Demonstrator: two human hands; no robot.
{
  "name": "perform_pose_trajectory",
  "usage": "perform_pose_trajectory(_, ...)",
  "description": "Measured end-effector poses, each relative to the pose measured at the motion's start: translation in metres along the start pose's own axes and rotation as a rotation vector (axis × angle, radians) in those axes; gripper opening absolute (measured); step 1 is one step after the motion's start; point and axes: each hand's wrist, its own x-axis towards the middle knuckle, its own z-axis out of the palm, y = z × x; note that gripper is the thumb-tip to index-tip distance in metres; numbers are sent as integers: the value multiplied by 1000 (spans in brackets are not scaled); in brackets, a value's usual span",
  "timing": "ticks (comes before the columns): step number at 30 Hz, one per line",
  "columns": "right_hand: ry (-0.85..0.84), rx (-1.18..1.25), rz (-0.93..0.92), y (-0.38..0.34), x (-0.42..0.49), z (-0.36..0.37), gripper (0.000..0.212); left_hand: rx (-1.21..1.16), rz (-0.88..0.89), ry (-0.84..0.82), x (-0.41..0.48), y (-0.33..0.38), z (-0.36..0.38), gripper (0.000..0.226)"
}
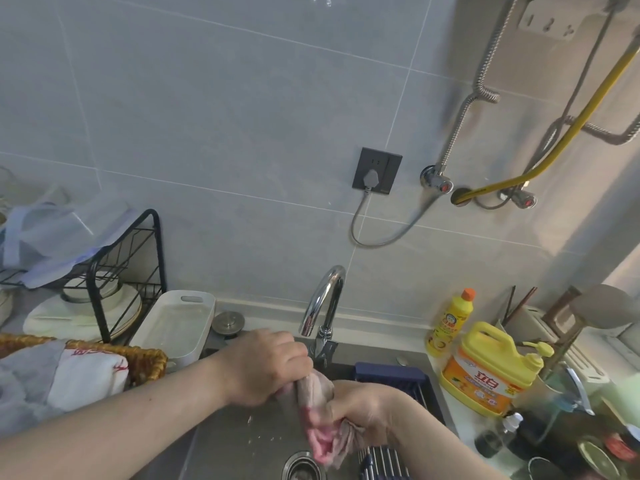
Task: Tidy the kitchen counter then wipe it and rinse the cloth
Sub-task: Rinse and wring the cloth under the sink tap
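While both hands wring cloth (318, 414): faucet (323, 303) just above, detergent jug (485, 372) rightward.

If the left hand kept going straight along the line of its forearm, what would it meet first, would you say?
Probably the faucet: the left hand, gripping the cloth, points up-right toward its base, though depth is unclear.

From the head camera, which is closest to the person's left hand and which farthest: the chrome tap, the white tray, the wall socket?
Measured from the left hand, which grips the cloth over the sink:
1. Chrome tap: just right of the hand, its spout nearly touching the knuckles.
2. White tray: to the left, on the counter beside the sink.
3. Wall socket: high on the tiled wall, up and to the right.
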Motion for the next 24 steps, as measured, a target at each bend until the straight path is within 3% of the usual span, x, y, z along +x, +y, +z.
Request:
perform_pose_trajectory(3, 340, -689, 72, -21, -8, 13, 18, -143, -192, -184, 3, -2, -5, 44)
perform_pose_trajectory(5, 517, -1033, 21, -28, -6, 21, 23, -278, -358, -335, 7, 0, -7, 37)
perform_pose_trajectory(9, 705, -1349, -80, -22, 7, 29, 39, -446, -492, -520, 13, 1, -10, 16)
perform_pose_trajectory(12, 754, -1485, -171, -22, 10, 33, 38, -788, -557, -631, 7, -6, -8, 9)
perform_pose_trajectory(14, 747, -1497, -227, -20, 15, 35, 39, -1088, -574, -692, 0, -11, -8, 13)
perform_pose_trajectory(15, 739, -1503, -237, -18, 19, 35, 39, -1169, -582, -714, -4, -13, -6, 26)
perform_pose_trajectory(17, 759, -1485, -281, -15, 24, 35, 39, -1171, -603, -728, -9, -17, -6, 38)
perform_pose_trajectory(20, 764, -1350, -300, -13, 23, 36, 52, -1087, -626, -629, -10, -16, -2, 18)
perform_pose_trajectory(22, 704, -1041, -290, -15, 16, 35, 54, -811, -563, -514, -10, -15, -1, 16)
perform_pose_trajectory(24, 642, -510, -352, -16, 8, 31, 36, -595, -493, -356, -13, -17, 3, 23)
